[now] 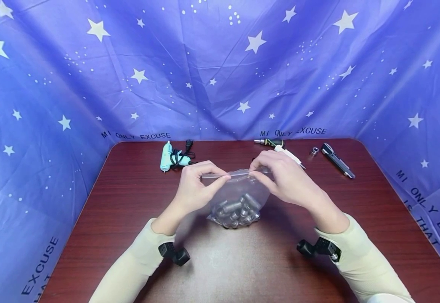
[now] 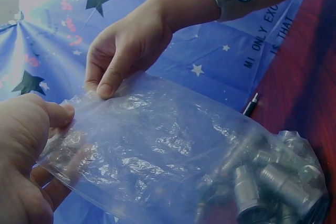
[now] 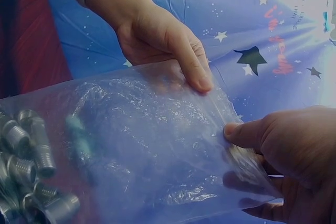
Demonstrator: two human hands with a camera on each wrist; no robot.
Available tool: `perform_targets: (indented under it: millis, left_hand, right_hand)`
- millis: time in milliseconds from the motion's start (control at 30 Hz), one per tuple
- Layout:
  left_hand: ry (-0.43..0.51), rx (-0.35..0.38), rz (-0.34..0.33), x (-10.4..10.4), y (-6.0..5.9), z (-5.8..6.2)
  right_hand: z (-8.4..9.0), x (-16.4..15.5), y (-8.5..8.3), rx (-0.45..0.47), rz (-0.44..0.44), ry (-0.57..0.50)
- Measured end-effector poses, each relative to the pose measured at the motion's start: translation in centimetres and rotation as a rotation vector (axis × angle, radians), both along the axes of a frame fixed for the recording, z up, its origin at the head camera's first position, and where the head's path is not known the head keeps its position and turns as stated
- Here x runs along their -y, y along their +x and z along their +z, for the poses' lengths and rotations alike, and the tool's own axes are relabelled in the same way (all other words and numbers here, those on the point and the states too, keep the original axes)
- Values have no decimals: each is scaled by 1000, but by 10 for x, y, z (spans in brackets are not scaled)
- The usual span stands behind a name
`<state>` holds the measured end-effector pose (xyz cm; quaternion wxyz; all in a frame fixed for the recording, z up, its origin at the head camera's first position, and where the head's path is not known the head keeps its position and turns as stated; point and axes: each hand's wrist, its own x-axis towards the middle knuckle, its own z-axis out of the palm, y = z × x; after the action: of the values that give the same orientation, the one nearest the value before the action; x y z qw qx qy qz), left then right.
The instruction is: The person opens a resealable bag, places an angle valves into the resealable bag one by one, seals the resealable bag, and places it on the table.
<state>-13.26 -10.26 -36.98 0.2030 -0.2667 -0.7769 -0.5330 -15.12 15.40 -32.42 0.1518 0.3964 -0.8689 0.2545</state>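
A clear plastic zip bag (image 1: 230,193) hangs upright between both hands, its bottom close over the table. Several silver metal sockets (image 1: 239,209) lie heaped in its lower part; the right wrist view shows such metal pieces (image 3: 39,145) with ridged ends. My left hand (image 1: 199,185) pinches the bag's top edge between thumb and forefinger on the left. On the right, my right hand (image 1: 286,179) pinches the same edge with thumb and fingers. In the left wrist view the bag (image 2: 157,140) stretches from both thumbs down to the sockets.
At the table's (image 1: 102,235) back left lies a light-blue glue gun (image 1: 165,156) with a black cord. Behind my right hand are a screwdriver (image 1: 276,143) and a white stick-like tool (image 1: 290,155). A single metal socket (image 1: 314,151) stands near a utility knife (image 1: 337,160). Starry blue cloth surrounds the table.
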Motion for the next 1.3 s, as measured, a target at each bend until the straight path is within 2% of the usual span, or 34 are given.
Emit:
perform_targets:
  millis: [200,500,1300]
  left_hand:
    - [-3,8,2,-1,0,-1]
    - [-4,-11,1,0,-2,-1]
    - [-2,-5,-11,1,-2,-4]
  right_hand:
    - [0,-3,0,5,-20,9]
    - [-1,-7,-1,-37,-31,6]
    - [-2,-21,0,-11,-59,11]
